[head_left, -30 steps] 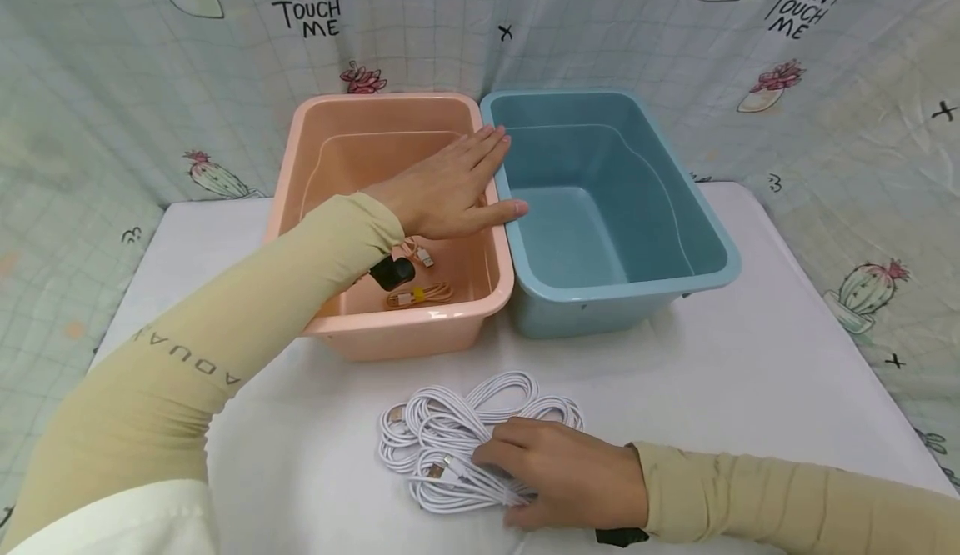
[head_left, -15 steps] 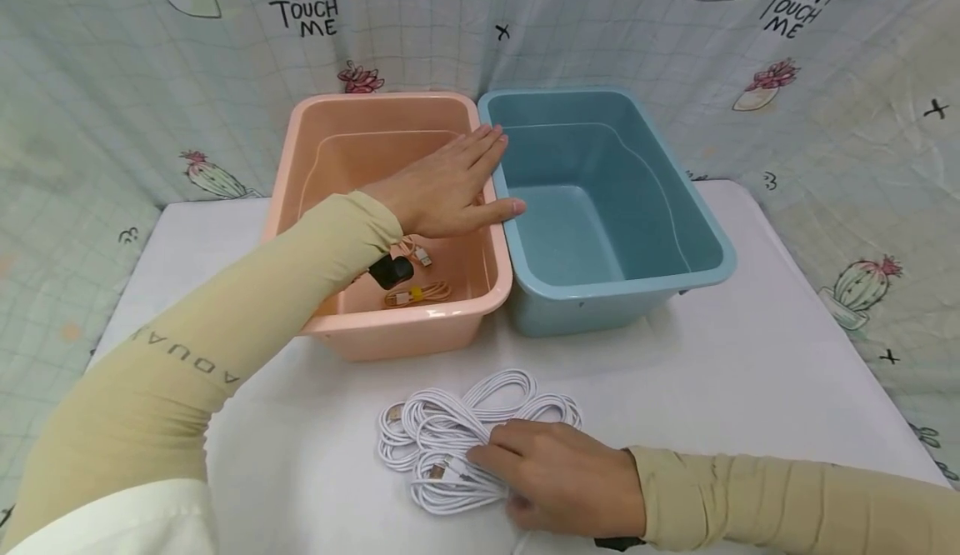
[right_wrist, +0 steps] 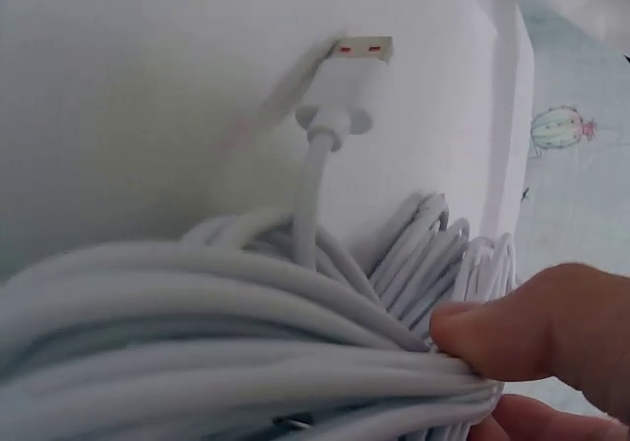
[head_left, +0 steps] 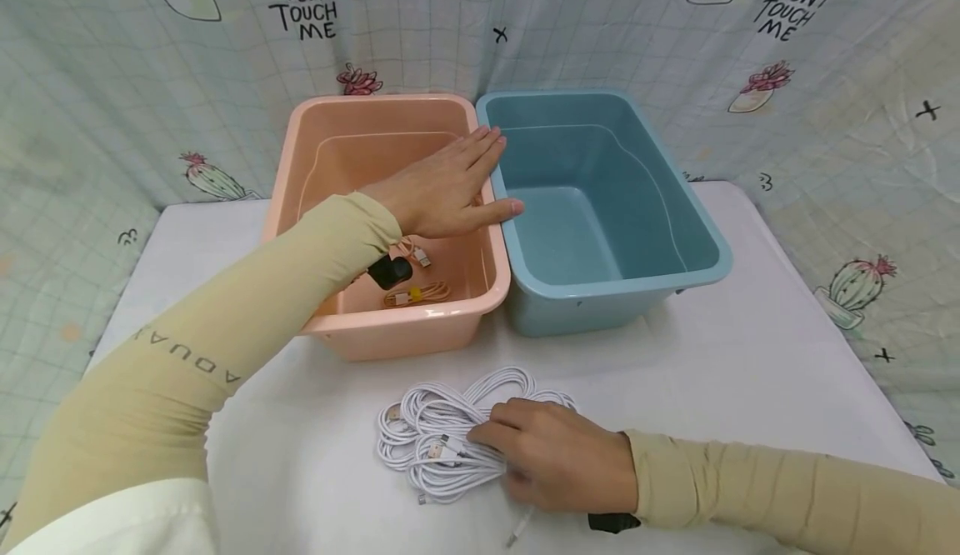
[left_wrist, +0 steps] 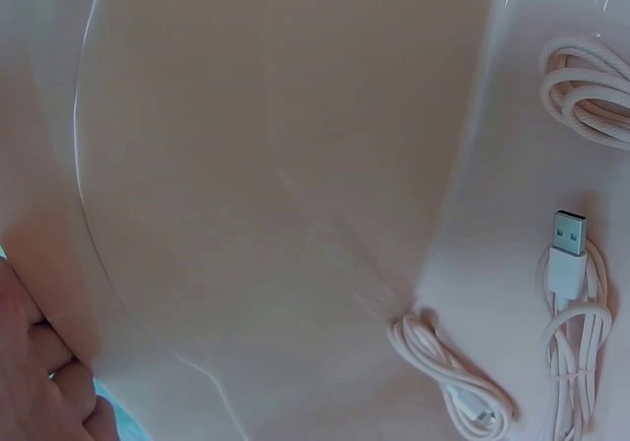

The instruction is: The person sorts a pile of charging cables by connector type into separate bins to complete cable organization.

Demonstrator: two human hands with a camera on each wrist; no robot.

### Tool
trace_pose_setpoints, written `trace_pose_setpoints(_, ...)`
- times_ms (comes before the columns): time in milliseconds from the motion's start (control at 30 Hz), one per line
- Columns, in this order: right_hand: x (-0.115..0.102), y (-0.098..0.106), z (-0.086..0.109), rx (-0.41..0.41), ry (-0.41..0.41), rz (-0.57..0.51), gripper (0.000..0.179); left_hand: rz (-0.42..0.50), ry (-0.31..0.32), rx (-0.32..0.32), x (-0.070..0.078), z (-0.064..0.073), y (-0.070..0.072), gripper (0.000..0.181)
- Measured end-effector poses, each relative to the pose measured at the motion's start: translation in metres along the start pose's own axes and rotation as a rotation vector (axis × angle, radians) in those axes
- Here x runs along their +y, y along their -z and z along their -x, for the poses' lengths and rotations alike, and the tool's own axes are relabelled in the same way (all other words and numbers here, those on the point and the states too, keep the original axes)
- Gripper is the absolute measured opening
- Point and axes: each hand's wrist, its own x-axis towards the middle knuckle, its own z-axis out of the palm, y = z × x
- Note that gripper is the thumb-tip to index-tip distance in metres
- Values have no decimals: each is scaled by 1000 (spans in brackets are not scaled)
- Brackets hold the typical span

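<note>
My left hand (head_left: 446, 184) lies with straight fingers across the touching rims of a peach-coloured bin (head_left: 397, 312) and a blue bin (head_left: 630, 289). Below the bins, several coiled white USB cables (head_left: 431, 409) are heaped on the table. My right hand (head_left: 558, 459) grips one coil at the right of the heap. In the right wrist view, thumb and fingers pinch the bunched cable (right_wrist: 295, 372), and a USB plug (right_wrist: 356, 77) stands up behind it. A white cable end (head_left: 519, 530) shows below the right hand. My right palm is hidden in the head view.
Several coiled peach USB cables (left_wrist: 576, 333) lie at the bottom of the peach bin. A white cloth (head_left: 712, 372) covers the table. Behind it hangs a curtain (head_left: 420, 22) printed with cacti, and further cloth closes in both sides.
My right hand has shifted slightly up and left with the gripped cable coil, and a cable end has come into sight below it. My left hand stays on the rims.
</note>
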Motion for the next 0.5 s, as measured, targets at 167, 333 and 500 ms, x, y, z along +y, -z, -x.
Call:
trace_pose_setpoints(167,1,2,-2,-29,-17,-10,41,-1,-4,1,2,0,1,97)
trace_pose_setpoints(333,4,8,-4,-84,-45,-71,40,-1,-2,1,2,1,1,96)
trace_pose_setpoints(500,9,17,-5,-113,-80,-141,41,7,-4,-2,2,1,1,96)
